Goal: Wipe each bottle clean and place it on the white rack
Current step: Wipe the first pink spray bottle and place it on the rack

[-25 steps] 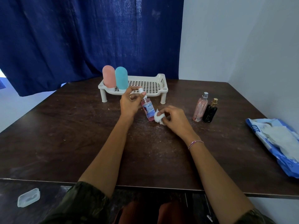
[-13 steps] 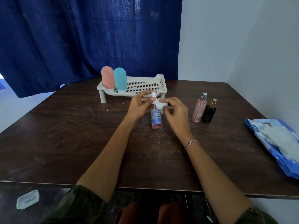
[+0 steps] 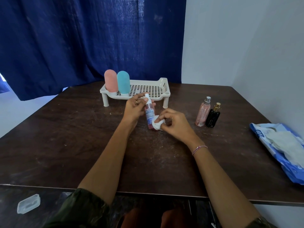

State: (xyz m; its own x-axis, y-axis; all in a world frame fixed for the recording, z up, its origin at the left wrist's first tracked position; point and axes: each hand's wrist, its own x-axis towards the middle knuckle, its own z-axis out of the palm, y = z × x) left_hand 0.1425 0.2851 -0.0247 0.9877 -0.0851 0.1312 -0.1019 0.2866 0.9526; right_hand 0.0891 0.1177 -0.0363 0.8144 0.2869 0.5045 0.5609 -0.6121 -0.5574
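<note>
Since half a second ago: right hand (image 3: 174,125) and wipe (image 3: 156,125) have dropped from the spray bottle's (image 3: 150,115) nozzle to its lower body. Left hand (image 3: 134,108) still at the neck.

Room, big to small:
- Blue curtain (image 3: 82,40) across the back left, pale wall (image 3: 246,46) back right and down the right side.
- Dark table (image 3: 65,139) fills the middle, top streaked and dusty-looking.
- Blue-and-white pack (image 3: 287,168) at the right edge, open, white sheets showing on top.
- White rack (image 3: 164,83) at the far middle, on legs, slotted floor.
- Two bottles stand cap-down in the rack's left end: pink bottle (image 3: 111,82), teal bottle (image 3: 123,83) just beside it. Touching or not, can't tell.
- On the table right of the hands: clear bottle (image 3: 202,115) with pink liquid and silver sprayer, black bottle (image 3: 213,118) with gold cap right next to it.
- Clear lid (image 3: 28,204) on the floor, lower left.

Spray bottle sits just in front of the rack, between the hands, near upright. Pink liquid, white label, white nozzle. Base is low at the table. Contact can't tell.

Grip: left thumb and fingers curl round the neck just under the nozzle. Right thumb and fingertips pinch the wadded wipe, which is pressed to the bottle's lower right side.

Ring (image 3: 136,102) on a left finger, braided bracelet (image 3: 199,148) on the right wrist.
</note>
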